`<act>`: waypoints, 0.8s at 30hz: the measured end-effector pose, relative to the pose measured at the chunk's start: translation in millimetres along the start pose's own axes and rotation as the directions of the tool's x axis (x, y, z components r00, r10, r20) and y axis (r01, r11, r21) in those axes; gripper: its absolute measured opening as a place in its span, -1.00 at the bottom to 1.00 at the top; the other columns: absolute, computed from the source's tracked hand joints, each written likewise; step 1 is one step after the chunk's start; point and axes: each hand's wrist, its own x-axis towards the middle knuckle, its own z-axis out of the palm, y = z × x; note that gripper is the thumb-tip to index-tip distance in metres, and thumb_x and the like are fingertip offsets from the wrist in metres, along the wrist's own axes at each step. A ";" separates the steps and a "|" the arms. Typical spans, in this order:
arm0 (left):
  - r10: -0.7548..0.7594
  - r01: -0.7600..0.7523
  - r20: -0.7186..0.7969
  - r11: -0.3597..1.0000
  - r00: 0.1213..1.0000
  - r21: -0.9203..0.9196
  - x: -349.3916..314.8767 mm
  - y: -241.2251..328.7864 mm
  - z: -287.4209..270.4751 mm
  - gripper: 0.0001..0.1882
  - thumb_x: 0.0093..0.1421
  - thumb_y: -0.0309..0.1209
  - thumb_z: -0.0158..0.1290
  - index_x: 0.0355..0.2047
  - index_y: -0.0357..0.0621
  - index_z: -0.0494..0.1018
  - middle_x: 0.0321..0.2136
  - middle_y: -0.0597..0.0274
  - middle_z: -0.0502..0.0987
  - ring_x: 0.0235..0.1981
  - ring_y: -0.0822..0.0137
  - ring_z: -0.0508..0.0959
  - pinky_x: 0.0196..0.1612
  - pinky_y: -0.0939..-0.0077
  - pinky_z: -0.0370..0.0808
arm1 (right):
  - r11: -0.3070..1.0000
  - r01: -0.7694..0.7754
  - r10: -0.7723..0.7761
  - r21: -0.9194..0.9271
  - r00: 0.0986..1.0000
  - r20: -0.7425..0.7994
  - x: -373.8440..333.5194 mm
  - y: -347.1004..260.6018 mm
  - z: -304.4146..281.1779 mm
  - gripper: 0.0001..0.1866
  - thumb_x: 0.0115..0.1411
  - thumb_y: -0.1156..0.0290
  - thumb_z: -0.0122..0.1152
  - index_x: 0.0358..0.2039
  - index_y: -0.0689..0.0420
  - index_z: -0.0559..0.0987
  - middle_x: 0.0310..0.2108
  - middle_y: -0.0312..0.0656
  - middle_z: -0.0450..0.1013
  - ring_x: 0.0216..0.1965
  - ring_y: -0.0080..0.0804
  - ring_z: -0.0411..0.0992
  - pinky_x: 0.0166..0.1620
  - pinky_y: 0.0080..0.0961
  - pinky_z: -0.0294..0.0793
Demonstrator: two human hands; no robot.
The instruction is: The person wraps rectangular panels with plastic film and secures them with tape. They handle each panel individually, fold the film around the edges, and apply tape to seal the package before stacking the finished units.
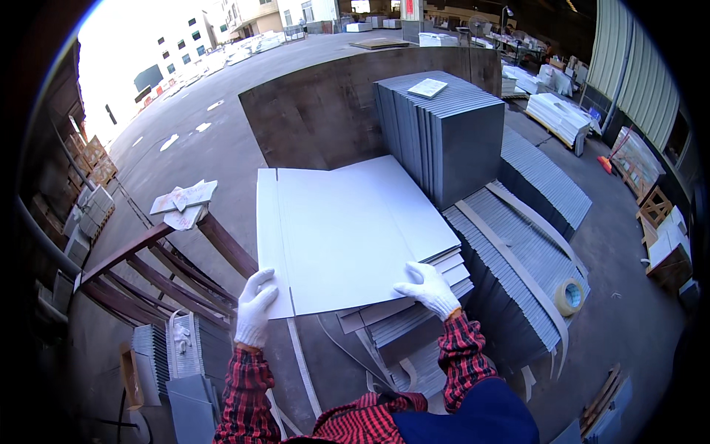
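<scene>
1. The left hand, in a white glove, grips the near left corner of a flat pale cardboard sheet, fingers closed over its edge.
2. The right hand, also gloved, presses on the sheet's near right edge, fingers curled over it.
3. The sheet lies on a low stack of grey tiles; its left part overhangs open air above a rusty metal rack.
4. An upright stack of grey tiles stands just beyond the sheet's far right corner.
5. A tape roll rests on leaning tiles to the right, well apart.
6. Bare paved ground opens on the left.
</scene>
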 end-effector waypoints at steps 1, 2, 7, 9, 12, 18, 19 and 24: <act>-0.016 0.016 0.002 0.997 1.000 -0.071 -15.4 18.3 -15.5 -0.52 0.14 -0.50 0.01 0.11 -0.32 0.37 -0.11 0.06 0.50 -0.10 0.32 0.53 -0.05 0.48 0.51 | 0.975 0.007 -0.029 0.223 0.995 0.093 -18.9 -19.8 -2.3 -0.06 -0.11 0.08 0.51 0.20 0.35 0.36 0.30 0.17 0.17 0.33 -0.04 0.16 0.32 -0.24 0.17; -0.018 0.023 0.042 0.991 0.999 -0.132 -28.3 30.7 -33.4 -0.51 0.11 -0.50 0.00 0.09 -0.33 0.37 -0.09 0.01 0.49 -0.07 0.26 0.53 -0.03 0.44 0.52 | 0.986 0.078 -0.096 0.151 0.988 0.118 -33.9 -29.1 -4.8 -0.06 -0.12 0.09 0.53 0.21 0.32 0.36 0.30 0.18 0.16 0.34 -0.04 0.15 0.33 -0.24 0.16; 0.068 -0.097 -0.092 0.927 0.993 -0.363 -120.4 39.7 -104.9 -0.58 0.08 -0.46 -0.05 -0.01 -0.26 0.41 -0.08 -0.15 0.50 -0.09 0.04 0.61 0.03 0.31 0.60 | 0.876 0.481 -0.479 -0.045 0.877 0.033 -52.2 -78.6 45.6 -0.27 -0.09 0.24 0.53 0.11 0.20 0.49 0.21 0.11 0.27 0.26 0.00 0.24 0.29 -0.24 0.22; -0.020 -0.045 -0.222 0.958 0.975 -0.283 -160.8 26.6 -121.5 -0.65 0.16 -0.42 -0.05 -0.05 -0.26 0.44 -0.17 -0.04 0.54 -0.14 0.18 0.62 -0.06 0.37 0.61 | 0.806 0.585 -0.590 -0.088 0.806 -0.039 -41.4 -89.1 78.7 -0.41 -0.07 0.32 0.50 -0.01 0.24 0.56 0.12 0.10 0.37 0.17 -0.01 0.34 0.22 -0.25 0.31; -0.042 -0.120 -0.430 0.932 0.902 -0.342 -219.1 2.1 -132.8 -0.70 0.31 -0.34 -0.08 -0.10 -0.31 0.47 -0.28 0.14 0.55 -0.21 0.37 0.58 -0.13 0.51 0.54 | 0.764 0.645 -0.645 0.019 0.763 0.032 -54.2 -129.7 111.4 -0.62 0.04 0.50 0.37 -0.09 0.22 0.59 -0.01 0.01 0.46 0.02 -0.09 0.44 0.10 -0.29 0.41; -0.119 -0.103 -0.795 0.970 0.594 -0.222 -370.0 -59.6 -145.4 -0.56 0.38 -0.12 -0.13 -0.25 -0.23 0.58 -0.24 0.19 0.60 -0.16 0.38 0.53 0.05 0.54 0.34 | 0.609 0.787 -0.728 0.103 0.503 0.466 -86.1 -128.9 201.0 -0.77 0.14 0.50 0.32 -0.18 0.28 0.61 -0.20 -0.11 0.50 -0.17 -0.29 0.47 -0.04 -0.38 0.47; -0.185 -0.079 -0.817 0.960 0.547 -0.270 -400.7 -59.9 -139.7 -0.53 0.38 -0.08 -0.14 -0.25 -0.24 0.58 -0.24 0.17 0.61 -0.26 0.34 0.57 -0.04 0.54 0.40 | 0.623 0.769 -0.700 0.146 0.465 0.542 -91.8 -131.5 215.1 -0.77 0.14 0.50 0.32 -0.19 0.30 0.61 -0.21 -0.12 0.50 -0.17 -0.31 0.47 -0.05 -0.38 0.46; -0.349 -0.015 -0.875 0.927 0.335 -0.376 -560.5 -87.3 -124.0 -0.35 0.35 0.13 -0.23 -0.12 -0.25 0.54 -0.32 0.03 0.63 -0.67 0.24 0.59 -0.53 0.42 0.58 | 0.482 0.852 -0.668 0.205 0.206 0.715 -212.1 -180.4 255.4 -0.69 0.15 0.38 0.32 -0.14 0.27 0.62 -0.24 -0.06 0.56 -0.23 -0.28 0.53 -0.06 -0.40 0.49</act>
